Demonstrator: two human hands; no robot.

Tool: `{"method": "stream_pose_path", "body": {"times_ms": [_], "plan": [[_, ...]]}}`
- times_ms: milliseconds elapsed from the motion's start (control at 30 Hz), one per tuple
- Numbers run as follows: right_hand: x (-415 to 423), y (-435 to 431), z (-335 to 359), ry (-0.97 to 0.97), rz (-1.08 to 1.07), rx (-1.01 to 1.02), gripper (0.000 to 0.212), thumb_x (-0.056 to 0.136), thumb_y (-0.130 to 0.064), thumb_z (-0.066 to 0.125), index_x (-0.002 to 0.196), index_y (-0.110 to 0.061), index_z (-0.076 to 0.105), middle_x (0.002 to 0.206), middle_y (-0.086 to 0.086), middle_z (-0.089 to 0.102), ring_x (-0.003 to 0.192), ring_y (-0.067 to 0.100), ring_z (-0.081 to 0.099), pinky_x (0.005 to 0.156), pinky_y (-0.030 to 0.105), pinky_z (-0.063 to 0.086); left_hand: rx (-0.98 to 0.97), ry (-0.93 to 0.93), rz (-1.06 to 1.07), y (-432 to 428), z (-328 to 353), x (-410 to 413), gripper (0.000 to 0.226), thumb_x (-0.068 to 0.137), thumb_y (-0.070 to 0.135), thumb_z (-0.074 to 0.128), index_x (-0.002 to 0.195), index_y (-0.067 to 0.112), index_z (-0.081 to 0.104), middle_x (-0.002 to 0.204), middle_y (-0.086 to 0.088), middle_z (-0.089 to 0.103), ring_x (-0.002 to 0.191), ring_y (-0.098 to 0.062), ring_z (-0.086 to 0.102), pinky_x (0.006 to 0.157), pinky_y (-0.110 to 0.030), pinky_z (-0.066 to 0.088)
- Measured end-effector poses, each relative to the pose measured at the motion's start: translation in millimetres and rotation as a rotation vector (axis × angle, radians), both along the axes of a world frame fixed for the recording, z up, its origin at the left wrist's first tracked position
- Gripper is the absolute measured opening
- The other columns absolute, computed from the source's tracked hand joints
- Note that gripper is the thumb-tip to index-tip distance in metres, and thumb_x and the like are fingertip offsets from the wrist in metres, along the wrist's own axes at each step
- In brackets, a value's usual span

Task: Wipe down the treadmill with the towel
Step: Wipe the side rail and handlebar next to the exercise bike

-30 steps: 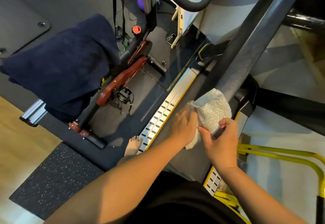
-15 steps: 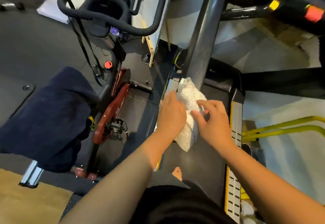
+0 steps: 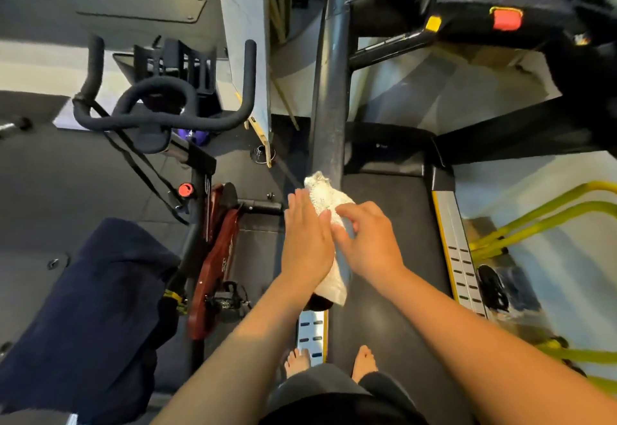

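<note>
Right, the white towel [image 3: 325, 197] sits at the bottom of the treadmill [image 3: 417, 224] post [image 3: 329, 107], on its left face, between both hands. The left hand [image 3: 305, 244] lies flat on it, fingers straight and together, palm pressing the cloth toward the post. The right hand [image 3: 367, 241] bends over the other side. Its thumb and index finger look like they pinch a fold, but the other fingers are hidden behind the knuckles, so I'm not certain.

The towel's lower end hangs out below the hands, above the left side rail [image 3: 312, 331]. A dark shape under that end is too covered to name. The foot of the post is hidden by the towel and hands.

The console [image 3: 467, 0] up top is blurred and cut off; only a red button [image 3: 507, 19] and a yellow tab [image 3: 433, 23] read clearly. Two bare feet [image 3: 364, 361] show at the bottom, partly covered by clothing [image 3: 334, 408].

An exercise bike [image 3: 160, 117] stands left of the treadmill, with a dark blue cloth [image 3: 100, 307] draped over its rear, hiding the seat.
</note>
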State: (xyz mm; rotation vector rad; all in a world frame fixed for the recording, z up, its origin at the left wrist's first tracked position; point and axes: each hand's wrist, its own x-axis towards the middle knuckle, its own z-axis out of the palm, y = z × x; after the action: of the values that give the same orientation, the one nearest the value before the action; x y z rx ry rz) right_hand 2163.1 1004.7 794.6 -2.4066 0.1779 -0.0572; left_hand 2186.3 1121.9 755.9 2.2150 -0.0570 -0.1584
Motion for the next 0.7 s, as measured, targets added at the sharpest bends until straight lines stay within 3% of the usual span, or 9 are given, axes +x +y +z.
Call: {"method": "stream_pose_path", "body": {"times_ms": [67,167,300,367,433,500,633,700], "plan": [[-5.5,-1.0,-0.5,0.012,0.032,0.002,0.029,0.089,-0.036,0.063,0.117,-0.028,0.065,0.106,-0.005,0.050,0.091,0.008,0.054,0.084,0.023,0.046,0.242,-0.224,0.044,-1.2,0.4,-11.9,0.058,0.106,0.026,0.024,0.156,0.003,0.006,0.164,-0.018,-0.002,0.151,-0.028,-0.012,0.122,-0.044,-0.008],[-0.6,-12.6,2.1,0.017,0.081,0.085,0.023,0.085,-0.030,0.070,0.107,-0.029,0.068,0.095,-0.007,0.054,0.081,0.004,0.053,0.079,0.018,0.043,0.310,-0.402,-0.025,-4.2,-0.9,-12.9,0.063,0.098,0.003,0.039,0.153,-0.006,0.008,0.162,-0.024,0.000,0.151,-0.036,-0.008,0.122,-0.053,0.002],[27.3,-15.4,5.7,0.010,0.065,0.031,0.022,0.084,-0.030,0.071,0.105,-0.027,0.068,0.089,-0.005,0.054,0.082,0.008,0.052,0.079,0.022,0.044,0.222,-0.359,-0.085,-8.6,13.1,14.7,0.080,0.097,-0.001,0.043,0.154,0.007,-0.013,0.162,-0.011,-0.022,0.149,-0.022,-0.021,0.122,-0.046,0.002],[28.3,-11.5,4.2,0.010,0.029,0.033,0.028,0.087,-0.033,0.067,0.115,-0.029,0.066,0.098,-0.005,0.054,0.089,0.007,0.052,0.084,0.022,0.044,0.077,-0.237,-0.050,-11.8,25.0,13.3,0.077,0.103,0.009,0.039,0.153,0.018,-0.019,0.160,0.004,-0.025,0.148,-0.011,-0.011,0.120,-0.032,0.010],[16.7,-12.0,1.9,0.024,0.048,0.056,0.030,0.089,-0.035,0.064,0.119,-0.030,0.064,0.103,-0.007,0.053,0.090,0.003,0.051,0.085,0.017,0.041,-0.069,-0.073,0.031,-9.7,26.9,3.1,0.070,0.105,0.021,0.036,0.155,0.024,-0.012,0.165,0.004,-0.008,0.148,-0.012,0.016,0.108,-0.021,0.020],[1.2,-14.9,-1.2,0.029,0.087,0.081,0.028,0.088,-0.035,0.065,0.117,-0.032,0.065,0.098,-0.011,0.051,0.085,0.000,0.051,0.078,0.009,0.038,-0.067,-0.024,0.060,-6.4,22.5,-12.9,0.065,0.106,0.028,0.034,0.156,0.029,-0.006,0.164,0.000,0.016,0.143,-0.017,0.033,0.101,-0.022,0.028],[-3.4,-21.1,1.3,0.025,0.139,0.104,0.025,0.085,-0.037,0.069,0.110,-0.033,0.068,0.091,-0.011,0.050,0.080,0.004,0.053,0.076,0.015,0.043,-0.021,-0.040,0.018,-3.5,22.9,-22.2,0.057,0.105,0.033,0.032,0.155,0.037,0.007,0.147,0.014,0.037,0.124,-0.001,0.042,0.094,-0.014,0.030],[10.8,-25.0,4.8,0.017,0.155,0.078,0.026,0.084,-0.037,0.070,0.109,-0.032,0.068,0.091,-0.008,0.052,0.080,0.006,0.054,0.078,0.020,0.046,-0.023,-0.018,0.009,-4.1,23.6,-10.6,0.054,0.105,0.033,0.033,0.155,0.034,0.015,0.143,0.012,0.044,0.122,-0.005,0.047,0.090,-0.016,0.034]]}}
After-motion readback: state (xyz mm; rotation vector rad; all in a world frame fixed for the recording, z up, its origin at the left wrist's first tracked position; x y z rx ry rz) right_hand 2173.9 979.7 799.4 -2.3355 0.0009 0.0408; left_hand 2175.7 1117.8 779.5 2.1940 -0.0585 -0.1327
